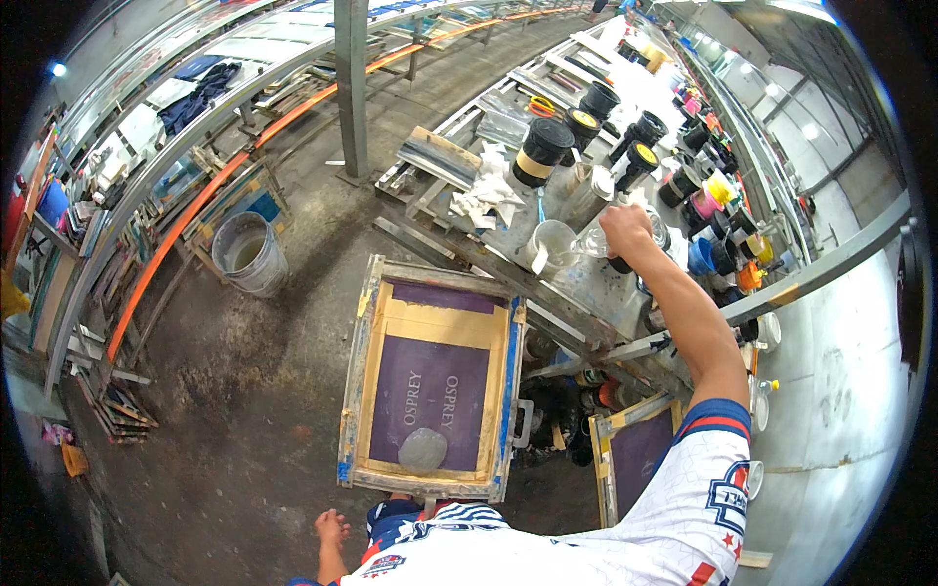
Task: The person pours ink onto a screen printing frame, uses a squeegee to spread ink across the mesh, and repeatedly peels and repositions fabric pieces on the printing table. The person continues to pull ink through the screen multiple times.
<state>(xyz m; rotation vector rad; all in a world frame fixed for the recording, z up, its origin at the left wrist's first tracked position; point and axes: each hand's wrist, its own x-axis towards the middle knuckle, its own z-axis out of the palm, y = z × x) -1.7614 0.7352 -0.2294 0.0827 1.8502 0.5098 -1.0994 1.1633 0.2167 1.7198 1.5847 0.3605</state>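
Observation:
My right hand (626,232) reaches over the cluttered bench, closed around a clear container (590,242) tilted toward a see-through plastic cup (554,246). Whether liquid runs between the two cannot be made out. Low at my left side hangs my left hand (333,528), empty, its fingers loosely bent and apart. In front of my body is a screen printing frame (355,391) with purple mesh, tan tape inside and blue tape along its right edge. A round grey disc (423,449) lies on the near part of the mesh.
Black ink tubs (543,151), crumpled white rags (487,195) and orange-handled scissors (542,105) crowd the bench. A grey bucket (250,256) stands on the floor at left. Beside a steel post (352,88) runs an orange rail (186,220). Another purple screen (640,454) leans below the bench.

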